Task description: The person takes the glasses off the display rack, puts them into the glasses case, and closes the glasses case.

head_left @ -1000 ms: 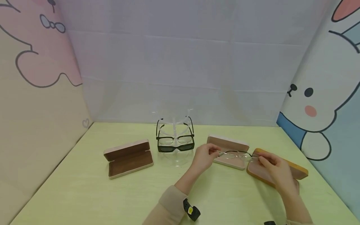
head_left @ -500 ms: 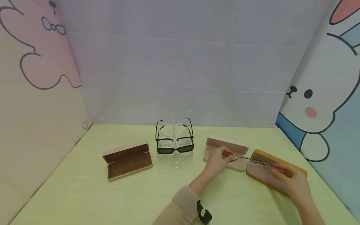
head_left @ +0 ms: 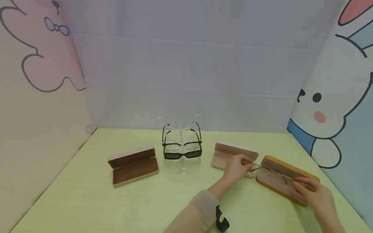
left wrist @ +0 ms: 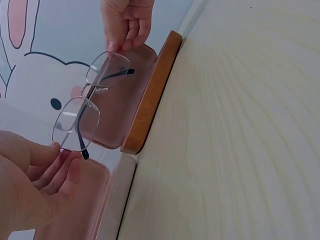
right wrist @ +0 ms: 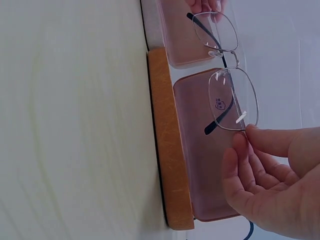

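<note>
Thin metal-rimmed eyeglasses [head_left: 269, 169] with clear lenses hang over the open tan-orange glasses case [head_left: 281, 191], apart from its lining. My left hand [head_left: 236, 169] pinches one end of their frame between thumb and fingers, in front of the pale case. At the other end, my right hand [head_left: 318, 195] pinches the frame near the orange case's right end. Both dark-tipped temples lie folded behind the lenses, as the right wrist view of the eyeglasses [right wrist: 235, 60] shows. In the left wrist view the orange case [left wrist: 156, 95] stands behind the eyeglasses.
A pale open case [head_left: 222, 157] sits behind my left hand, beside the orange one. Another open case with brown lining [head_left: 135, 171] lies at left. Between them a clear stand [head_left: 181, 136] bears black-rimmed glasses [head_left: 182, 144] above dark sunglasses [head_left: 183, 155]. Printed cloth walls surround the table.
Both hands have carried the eyeglasses rightward and toward me, from in front of the pale case to over the orange one. The eyeglasses now slope down to the right.
</note>
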`<state>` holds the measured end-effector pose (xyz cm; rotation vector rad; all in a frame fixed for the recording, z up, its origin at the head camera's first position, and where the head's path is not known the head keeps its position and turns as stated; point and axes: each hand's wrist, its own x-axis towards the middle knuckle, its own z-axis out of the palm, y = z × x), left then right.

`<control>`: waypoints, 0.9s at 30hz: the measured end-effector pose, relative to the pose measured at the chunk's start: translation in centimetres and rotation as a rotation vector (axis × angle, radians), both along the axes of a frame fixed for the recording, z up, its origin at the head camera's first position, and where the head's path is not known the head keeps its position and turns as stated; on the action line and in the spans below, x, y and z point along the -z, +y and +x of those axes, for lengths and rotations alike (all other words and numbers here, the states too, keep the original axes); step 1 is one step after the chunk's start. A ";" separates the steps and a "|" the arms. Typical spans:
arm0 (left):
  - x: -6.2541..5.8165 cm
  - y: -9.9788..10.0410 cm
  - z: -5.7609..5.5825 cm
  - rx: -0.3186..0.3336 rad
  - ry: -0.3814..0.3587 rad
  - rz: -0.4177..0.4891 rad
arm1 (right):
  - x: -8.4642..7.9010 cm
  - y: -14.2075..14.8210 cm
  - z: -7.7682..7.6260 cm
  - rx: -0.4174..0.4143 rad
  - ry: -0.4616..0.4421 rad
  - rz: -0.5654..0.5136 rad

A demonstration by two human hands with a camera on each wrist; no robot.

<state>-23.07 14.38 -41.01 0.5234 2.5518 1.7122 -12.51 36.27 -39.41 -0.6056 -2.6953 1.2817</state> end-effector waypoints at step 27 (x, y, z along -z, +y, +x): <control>1.1 3.7 0.7 -0.062 -0.172 0.057 | 1.3 3.1 -0.3 0.150 -0.167 -0.053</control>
